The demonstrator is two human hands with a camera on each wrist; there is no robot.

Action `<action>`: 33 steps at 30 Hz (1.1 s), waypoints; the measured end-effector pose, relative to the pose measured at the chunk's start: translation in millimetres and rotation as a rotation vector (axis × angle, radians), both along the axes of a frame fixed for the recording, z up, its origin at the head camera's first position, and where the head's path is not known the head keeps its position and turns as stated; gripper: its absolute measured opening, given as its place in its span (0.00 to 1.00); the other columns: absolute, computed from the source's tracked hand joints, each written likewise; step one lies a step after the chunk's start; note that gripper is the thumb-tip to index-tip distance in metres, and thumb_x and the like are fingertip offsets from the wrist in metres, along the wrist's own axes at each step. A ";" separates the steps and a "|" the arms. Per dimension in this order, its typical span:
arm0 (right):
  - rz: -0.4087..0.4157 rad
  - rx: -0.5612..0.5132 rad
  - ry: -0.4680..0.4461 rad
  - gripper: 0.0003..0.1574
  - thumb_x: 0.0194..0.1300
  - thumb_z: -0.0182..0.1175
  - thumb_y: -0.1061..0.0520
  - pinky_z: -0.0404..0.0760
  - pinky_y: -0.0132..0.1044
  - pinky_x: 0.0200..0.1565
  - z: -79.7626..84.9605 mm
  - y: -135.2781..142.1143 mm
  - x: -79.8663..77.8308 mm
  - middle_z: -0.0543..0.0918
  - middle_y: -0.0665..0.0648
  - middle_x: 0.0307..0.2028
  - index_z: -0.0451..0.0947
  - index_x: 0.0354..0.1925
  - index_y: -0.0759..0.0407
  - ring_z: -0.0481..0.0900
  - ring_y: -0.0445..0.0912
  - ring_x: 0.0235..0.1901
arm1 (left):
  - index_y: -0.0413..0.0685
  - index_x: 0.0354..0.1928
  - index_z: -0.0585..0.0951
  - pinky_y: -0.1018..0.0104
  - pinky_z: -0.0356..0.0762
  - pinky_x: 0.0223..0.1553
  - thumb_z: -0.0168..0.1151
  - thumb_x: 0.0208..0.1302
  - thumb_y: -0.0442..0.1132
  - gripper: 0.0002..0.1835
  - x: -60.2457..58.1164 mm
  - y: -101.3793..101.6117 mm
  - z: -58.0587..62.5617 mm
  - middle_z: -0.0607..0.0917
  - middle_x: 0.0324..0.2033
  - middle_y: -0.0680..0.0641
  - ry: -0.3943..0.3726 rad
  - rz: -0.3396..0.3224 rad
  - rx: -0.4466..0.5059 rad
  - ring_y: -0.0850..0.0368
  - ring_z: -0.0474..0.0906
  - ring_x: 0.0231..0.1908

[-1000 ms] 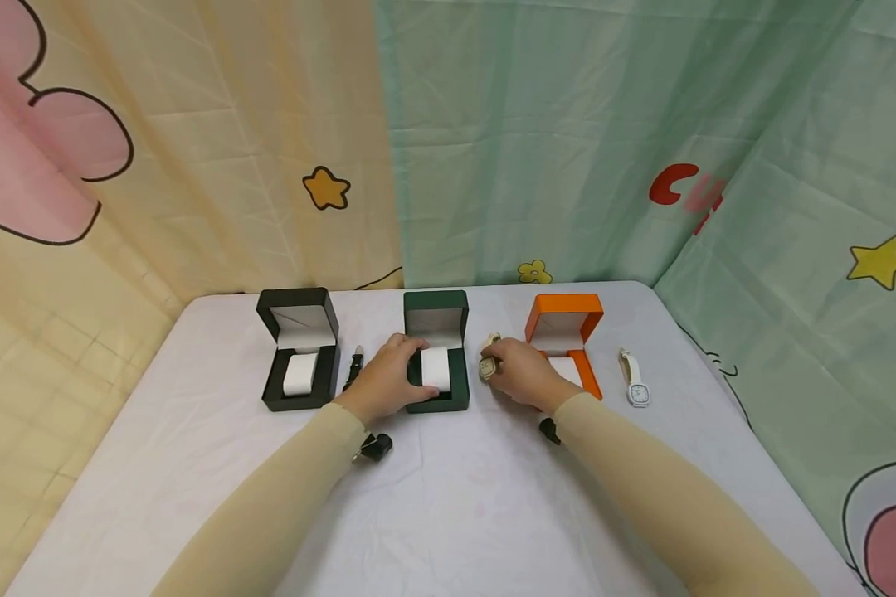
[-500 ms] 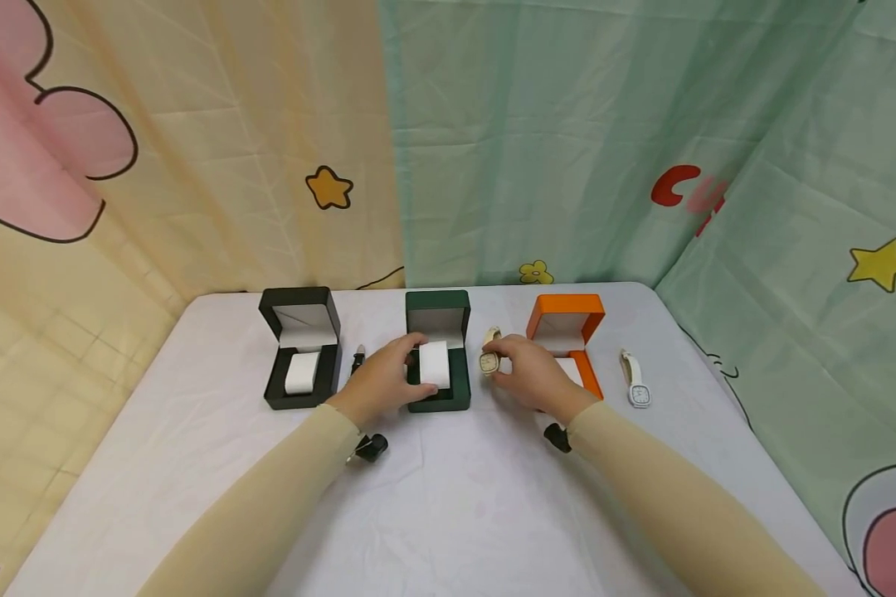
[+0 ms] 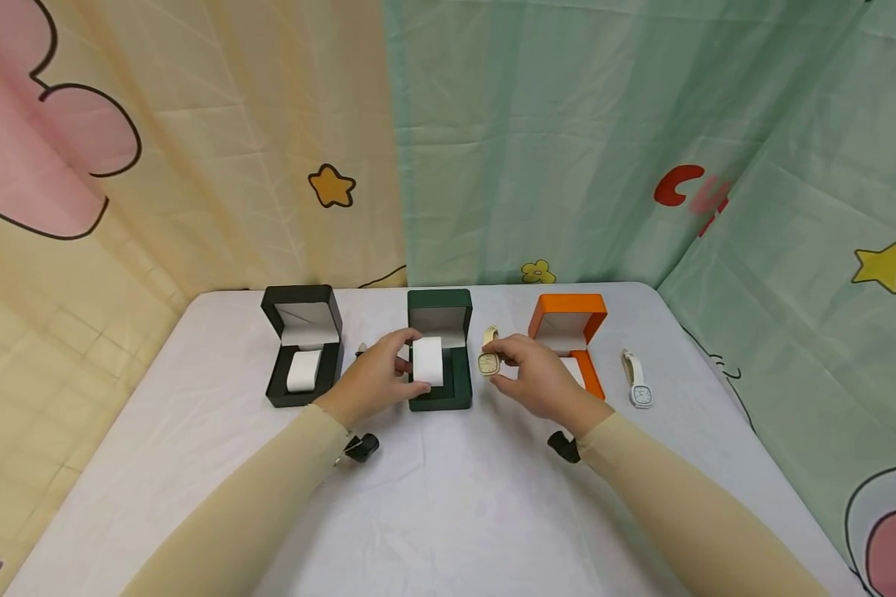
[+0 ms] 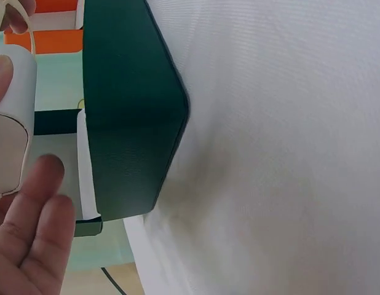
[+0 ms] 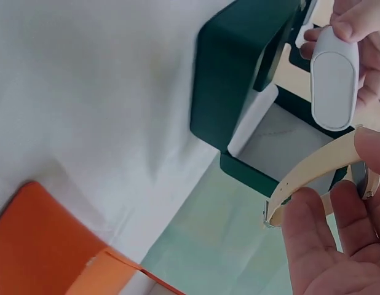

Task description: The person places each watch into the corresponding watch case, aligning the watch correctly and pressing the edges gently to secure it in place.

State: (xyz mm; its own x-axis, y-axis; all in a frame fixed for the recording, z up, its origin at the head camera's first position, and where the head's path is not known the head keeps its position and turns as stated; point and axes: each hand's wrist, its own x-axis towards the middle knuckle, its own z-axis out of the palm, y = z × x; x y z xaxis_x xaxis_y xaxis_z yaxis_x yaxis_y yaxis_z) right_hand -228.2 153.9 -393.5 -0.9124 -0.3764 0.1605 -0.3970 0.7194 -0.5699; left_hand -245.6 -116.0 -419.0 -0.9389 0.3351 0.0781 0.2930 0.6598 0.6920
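My left hand (image 3: 373,373) pinches a white watch cushion (image 3: 428,361) between thumb and fingers, above the open dark green watch box (image 3: 459,377). The right wrist view shows this cushion (image 5: 333,92) raised clear of the green box (image 5: 230,80). To its right, my right hand (image 3: 545,377) grips a cream-strapped watch (image 3: 489,364) with a square gold-toned face. Its strap (image 5: 316,165) forms a closed loop near the cushion's end. In the left wrist view, some fingers of the left hand (image 4: 36,236) extend beside the cushion (image 4: 21,86).
An open black watch box (image 3: 332,365) with a white cushion (image 3: 303,371) stands at the left. Behind the right hand is an open orange box (image 3: 567,305), partly hidden. A white watch (image 3: 639,390) lies farther right. Another watch (image 3: 361,350) is mostly covered by the left hand.
The left hand has lifted the white cushion out of the green box and moved slightly left with it. The right hand still holds the cream watch, its wrist shifted a little right.
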 end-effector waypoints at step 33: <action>0.115 -0.165 0.130 0.23 0.58 0.63 0.60 0.79 0.27 0.43 14.7 -20.3 22.0 0.75 0.42 0.46 0.73 0.51 0.43 0.79 0.34 0.40 | 0.59 0.61 0.63 0.61 0.80 0.41 0.75 0.44 0.44 0.42 14.6 7.0 22.1 0.69 0.56 0.56 0.030 -0.161 0.203 0.63 0.80 0.35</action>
